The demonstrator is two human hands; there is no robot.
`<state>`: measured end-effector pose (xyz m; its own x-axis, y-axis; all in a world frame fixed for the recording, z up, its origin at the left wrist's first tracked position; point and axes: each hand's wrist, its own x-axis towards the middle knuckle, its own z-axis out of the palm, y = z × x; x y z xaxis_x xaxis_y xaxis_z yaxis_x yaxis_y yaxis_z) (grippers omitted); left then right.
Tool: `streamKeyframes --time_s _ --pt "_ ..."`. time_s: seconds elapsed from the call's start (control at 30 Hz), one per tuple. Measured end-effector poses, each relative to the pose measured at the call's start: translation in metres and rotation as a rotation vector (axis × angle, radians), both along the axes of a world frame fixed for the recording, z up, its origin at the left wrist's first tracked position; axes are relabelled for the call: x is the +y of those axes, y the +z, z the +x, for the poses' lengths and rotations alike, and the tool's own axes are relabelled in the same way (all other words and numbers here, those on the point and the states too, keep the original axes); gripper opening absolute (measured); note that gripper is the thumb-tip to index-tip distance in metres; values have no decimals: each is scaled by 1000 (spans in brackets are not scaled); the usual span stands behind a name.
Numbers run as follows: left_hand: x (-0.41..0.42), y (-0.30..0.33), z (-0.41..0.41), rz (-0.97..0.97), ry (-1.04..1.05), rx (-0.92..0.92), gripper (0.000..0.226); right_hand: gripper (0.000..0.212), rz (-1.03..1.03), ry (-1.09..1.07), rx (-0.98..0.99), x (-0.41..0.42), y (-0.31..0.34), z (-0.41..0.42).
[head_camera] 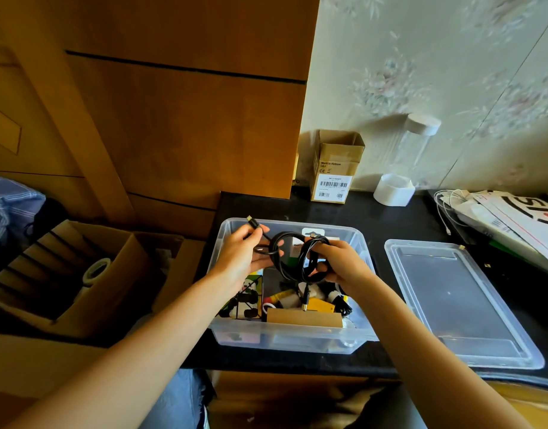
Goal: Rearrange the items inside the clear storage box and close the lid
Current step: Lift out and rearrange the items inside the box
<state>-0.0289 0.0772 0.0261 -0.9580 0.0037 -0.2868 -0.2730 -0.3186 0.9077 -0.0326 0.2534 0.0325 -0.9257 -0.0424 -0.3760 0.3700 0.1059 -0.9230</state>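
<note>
The clear storage box (367,332) sits on the black desk, uncovered and filled with small items. Its clear lid (458,305) lies flat on the desk to the right. Both hands hover above the box with a coiled black cable (285,261) between them. My left hand (240,257) holds the cable's free end, whose plug sticks up past the fingers. My right hand (341,263) grips the bundle of loops. Another plug of the cable hangs down over the box contents, among them a brown cardboard piece (303,317) and yellow items.
A small open cardboard box (334,168) and a clear cylinder with white caps (403,162) stand at the back by the wall. Papers and white cables (499,212) lie at the far right. Large cardboard boxes (80,274) with a tape roll stand left of the desk.
</note>
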Motion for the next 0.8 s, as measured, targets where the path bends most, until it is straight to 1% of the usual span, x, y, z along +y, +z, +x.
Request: streamKeyframes --time_s 0.07,0.2,0.27,0.33,0.37,0.47,0.53,0.6,0.63,0.7,0.73,0.8 --pt "0 0 0 55 -30 1 22 18 -17 -34 9 2 -1 -1" --pt "-1 -4 1 29 -1 47 22 23 24 -106 44 5 -4 -1" --pt "0 -3 1 63 21 58 23 22 58 -96 66 4 -1 1" --pt "1 1 0 110 -11 26 24 21 114 -40 102 3 1 2" --pt "0 3 0 87 -52 1 24 20 150 7 125 3 2 3" --pt "-3 6 1 -144 -235 -55 24 18 237 136 189 1 7 6" --pt "-5 7 1 -216 -323 -79 21 14 275 160 223 0 9 6" --pt "-7 7 2 -288 -428 -73 29 8 289 152 233 0 11 4" --pt "-7 5 2 -353 -463 -44 29 8 296 153 237 0 11 4" --pt "-6 0 3 -459 -453 18 18 15 268 156 242 0 13 4" --pt "-4 -2 4 -469 -410 19 14 16 227 149 243 -1 14 4" --pt "-1 -3 4 -380 -314 -34 11 10 157 154 246 -2 15 4"
